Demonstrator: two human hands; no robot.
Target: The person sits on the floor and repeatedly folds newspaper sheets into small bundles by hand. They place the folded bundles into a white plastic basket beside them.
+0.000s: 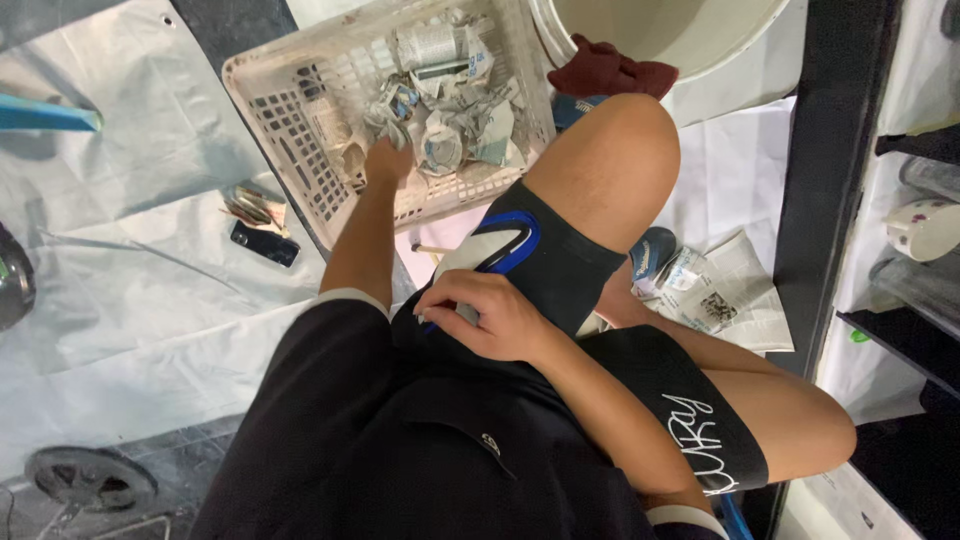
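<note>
my left hand [388,160] digs among paper-wrapped bundles [440,140] near the white basket [262,85]'s front edge, grip unclear; a careless tug could tear wrapping. my right hand [490,315] rests curled on my thigh.

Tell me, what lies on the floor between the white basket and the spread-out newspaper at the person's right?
In the head view, the person's raised bare knee fills the stretch between the white basket and the newspaper; a small wrapped bundle lies at the paper's edge.
</note>
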